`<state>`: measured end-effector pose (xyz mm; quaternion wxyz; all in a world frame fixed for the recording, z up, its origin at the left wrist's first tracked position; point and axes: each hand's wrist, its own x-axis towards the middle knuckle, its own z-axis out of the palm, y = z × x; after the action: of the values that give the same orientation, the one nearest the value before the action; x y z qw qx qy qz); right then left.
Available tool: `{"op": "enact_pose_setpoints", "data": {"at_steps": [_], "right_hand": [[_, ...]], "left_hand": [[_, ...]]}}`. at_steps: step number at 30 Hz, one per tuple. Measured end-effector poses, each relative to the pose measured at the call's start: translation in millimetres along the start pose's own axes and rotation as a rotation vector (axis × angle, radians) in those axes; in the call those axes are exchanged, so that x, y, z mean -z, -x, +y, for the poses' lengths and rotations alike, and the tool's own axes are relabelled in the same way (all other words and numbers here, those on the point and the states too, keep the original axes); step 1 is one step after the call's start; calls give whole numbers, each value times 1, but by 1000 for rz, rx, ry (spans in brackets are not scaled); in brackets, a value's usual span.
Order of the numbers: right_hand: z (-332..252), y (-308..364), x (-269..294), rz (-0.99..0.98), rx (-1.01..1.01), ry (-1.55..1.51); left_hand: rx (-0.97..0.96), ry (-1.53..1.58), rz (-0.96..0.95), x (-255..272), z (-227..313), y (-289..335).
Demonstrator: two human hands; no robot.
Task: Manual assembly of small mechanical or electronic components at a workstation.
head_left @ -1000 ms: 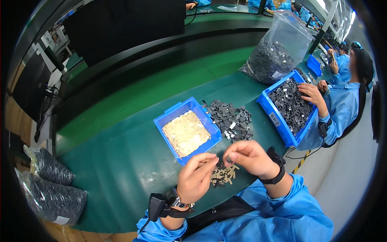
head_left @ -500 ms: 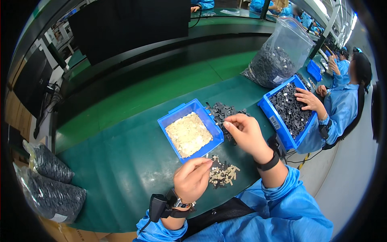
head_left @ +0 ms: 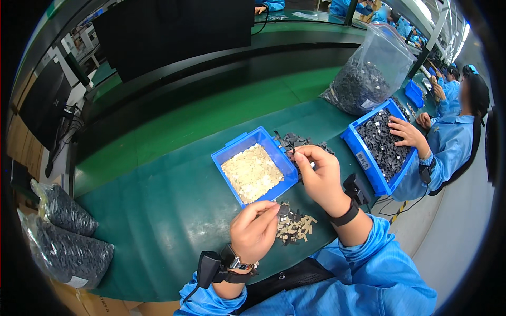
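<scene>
My left hand (head_left: 254,231) is closed in a pinch just past the near corner of a blue bin (head_left: 215,157). Whatever its fingertips hold is too small or hidden to make out. Beige small flat pieces (head_left: 253,174) fill much of that bin. To the right of the bin, my right hand (head_left: 321,176) pinches a small black piece (head_left: 293,149) between thumb and forefinger. Behind those fingers lies a heap of loose black pieces (head_left: 295,140), partly covered by the hand. Between my hands, a mixed pile of beige and black pieces (head_left: 296,226) rests on the green mat.
At the right stands a larger blue bin (head_left: 383,184) of black pieces, with a co-worker's hand (head_left: 408,132) in it. Behind it sits a clear bag (head_left: 363,79) of black pieces. Two filled bags (head_left: 71,253) lie at the left edge. A dark monitor (head_left: 174,37) hangs at the back.
The view has shifted slightly, moving the bins a little in the picture. A small black piece now shows at my right fingertips. My left hand keeps its pinch near the bin's corner.
</scene>
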<state>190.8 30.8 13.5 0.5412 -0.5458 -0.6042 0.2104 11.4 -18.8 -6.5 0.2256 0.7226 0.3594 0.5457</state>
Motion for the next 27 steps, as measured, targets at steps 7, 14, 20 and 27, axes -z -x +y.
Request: {"op": "enact_pose_setpoints", "data": {"at_steps": [7, 14, 20, 27], "right_hand": [[-37, 40, 20, -382, -411, -592], [-35, 55, 20, -386, -502, -553], [-30, 57, 18, -339, -452, -526], [-35, 55, 20, -362, -477, -522]], "left_hand": [[60, 10, 35, 1, 0, 2], [46, 23, 11, 1, 2, 0], [33, 28, 6, 0, 1, 1], [41, 20, -10, 0, 1, 1]]}}
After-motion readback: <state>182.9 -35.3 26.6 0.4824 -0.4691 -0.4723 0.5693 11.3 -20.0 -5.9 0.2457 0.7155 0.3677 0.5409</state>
